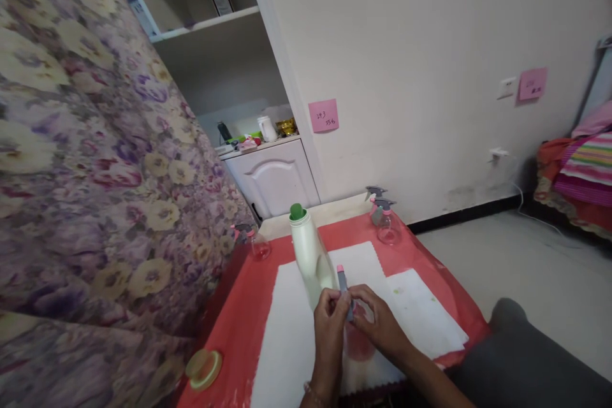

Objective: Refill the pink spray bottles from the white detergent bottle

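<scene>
My left hand (pixel 329 319) and my right hand (pixel 377 325) meet over the near part of a red table (pixel 239 325). Together their fingers close round a grey spray head with a pink tip (pixel 342 280) on a clear bottle of pink liquid (pixel 357 344) that is mostly hidden under my hands. Just behind them stands a tall white bottle with a green cap (pixel 308 248). White paper sheets (pixel 287 331) lie under the bottles.
Two more spray bottles stand at the far edge: one at the left (pixel 255 242), one at the right (pixel 385 220). A green lid (pixel 204 368) lies at the near left corner. Floral fabric (pixel 86 159) fills the left side. A white cabinet (pixel 272 175) stands behind, bedding (pixel 578 172) at the right.
</scene>
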Demonstrator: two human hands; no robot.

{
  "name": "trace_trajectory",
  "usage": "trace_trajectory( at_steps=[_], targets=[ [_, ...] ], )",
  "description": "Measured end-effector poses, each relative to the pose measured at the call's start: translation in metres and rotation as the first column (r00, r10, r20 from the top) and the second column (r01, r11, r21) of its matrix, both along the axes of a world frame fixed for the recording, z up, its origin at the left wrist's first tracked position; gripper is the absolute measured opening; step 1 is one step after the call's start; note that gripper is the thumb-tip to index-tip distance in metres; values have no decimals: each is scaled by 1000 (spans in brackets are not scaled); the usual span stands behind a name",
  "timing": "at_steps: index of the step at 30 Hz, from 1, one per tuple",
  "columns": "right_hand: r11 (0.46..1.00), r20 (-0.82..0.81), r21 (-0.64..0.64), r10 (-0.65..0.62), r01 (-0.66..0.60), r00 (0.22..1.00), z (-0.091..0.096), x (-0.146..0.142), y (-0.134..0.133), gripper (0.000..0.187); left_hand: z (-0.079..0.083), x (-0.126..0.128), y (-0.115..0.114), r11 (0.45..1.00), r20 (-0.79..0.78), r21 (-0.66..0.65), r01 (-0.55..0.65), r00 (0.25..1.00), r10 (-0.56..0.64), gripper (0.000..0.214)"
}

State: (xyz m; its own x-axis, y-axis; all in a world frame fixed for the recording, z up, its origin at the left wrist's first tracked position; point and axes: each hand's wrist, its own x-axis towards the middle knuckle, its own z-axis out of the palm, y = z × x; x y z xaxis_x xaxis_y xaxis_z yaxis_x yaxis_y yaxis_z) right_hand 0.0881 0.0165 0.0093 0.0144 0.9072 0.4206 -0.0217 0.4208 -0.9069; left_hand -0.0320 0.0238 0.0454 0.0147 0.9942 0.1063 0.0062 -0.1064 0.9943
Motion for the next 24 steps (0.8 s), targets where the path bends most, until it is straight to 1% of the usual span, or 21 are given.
trace_trajectory(
  at_steps=[2, 4, 5, 7, 9, 10, 12, 15, 17, 20, 24],
  targets=[
    [999, -17, -22, -38, 37, 999, 0, 0, 0, 12, -1, 0, 0, 1000, 9, -1, -1, 1000, 1, 33],
    [996, -26, -47, -82, 80, 996, 1, -1, 0, 16, -2, 0, 1, 1000, 10, 1, 2, 1000, -2, 32],
    [995, -23, -48, -84, 83, 996, 1, -2, 0, 20, -3, 0, 1, 1000, 4, 3, 2, 1000, -2, 32],
    [999, -11, -28, -46, 45, 999, 1, -2, 0, 25, -3, -1, 1, 1000, -7, 5, 3, 1000, -3, 32],
    [1000, -9, 0, -3, 3, 1000, 0, -2, 0, 19, -3, -1, 1, 1000, -11, 9, 6, 1000, -6, 32],
    [1000, -14, 10, -1, 1, 1000, -1, -2, 0, 15, -3, 0, 1, 1000, -9, 9, 11, 1000, -11, 32],
    [999, -25, 6, -34, 35, 999, -2, -2, 1, 10, -2, 0, 0, 1000, -2, 7, 17, 1000, -17, 32],
    [995, -27, -29, -93, 92, 995, -2, -3, 2, 17, 0, 1, -1, 1000, -8, -1, 11, 1000, -11, 32],
    [997, -15, -30, -76, 75, 997, -1, -3, 1, 19, 0, 1, -2, 1000, -19, 1, 3, 1000, -3, 32],
    [999, -12, -6, -36, 36, 999, 0, -2, 1, 14, 2, 2, -2, 1000, -10, 7, -1, 1000, 1, 32],
    [996, -27, -44, -77, 76, 997, -1, -2, 2, 15, 3, 3, -3, 1000, 3, 8, -3, 1000, 3, 32]
  ],
)
